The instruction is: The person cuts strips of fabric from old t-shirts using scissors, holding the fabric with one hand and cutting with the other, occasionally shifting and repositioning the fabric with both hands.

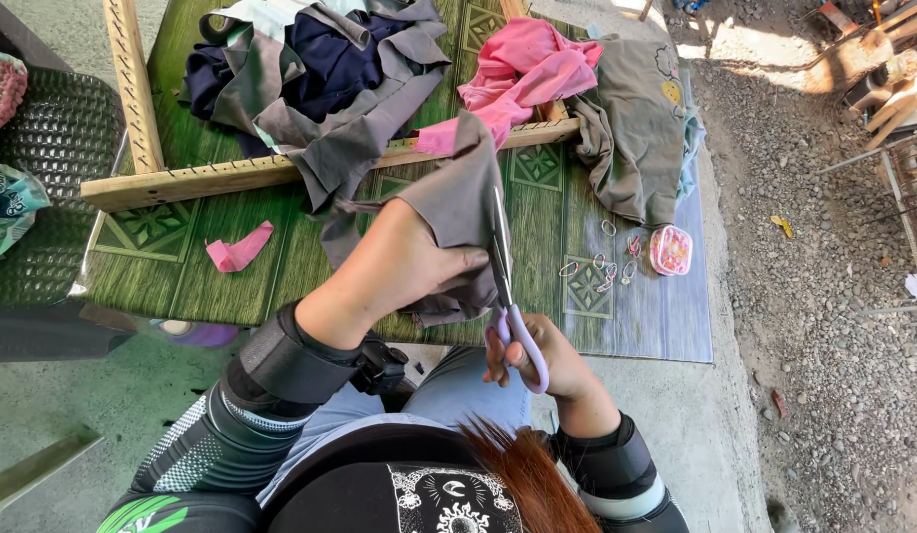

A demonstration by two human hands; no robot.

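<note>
A green patterned counter [281, 266] is seen from above, and over its near edge a grey piece of cloth [448, 212] is held up. The cloth is gripped by the left hand [394, 266]: the thumb [458, 262] is pressed across its front, while the other fingers are hidden behind the fabric, so the hand is closed tight on it. The cloth rises to a point above the hand and hangs in loose folds below and to the left of it. It is plain, matte and a dull brownish grey, with a raw, uneven edge.

Along the right edge of the cloth, a pair of scissors [506, 286] is held upright by the right hand [547, 360]. The fingers are passed through the lilac handle loops [527, 350] and curled shut around them. The metal blades [500, 242] run up just beside the left thumb and lie against the cloth's edge; how far they are parted cannot be told.

Farther back on the counter, a heap of grey and navy fabric [320, 79] is spread over a wooden frame [231, 176]. A pink garment [527, 69] is draped over the frame's right end, and an olive-grey garment [636, 123] lies beside it. A small pink scrap [239, 249] rests alone on the left part of the counter. To the right of the scissors, a small pink pouch [670, 249] and a scatter of little rings [601, 266] are laid out.
</note>
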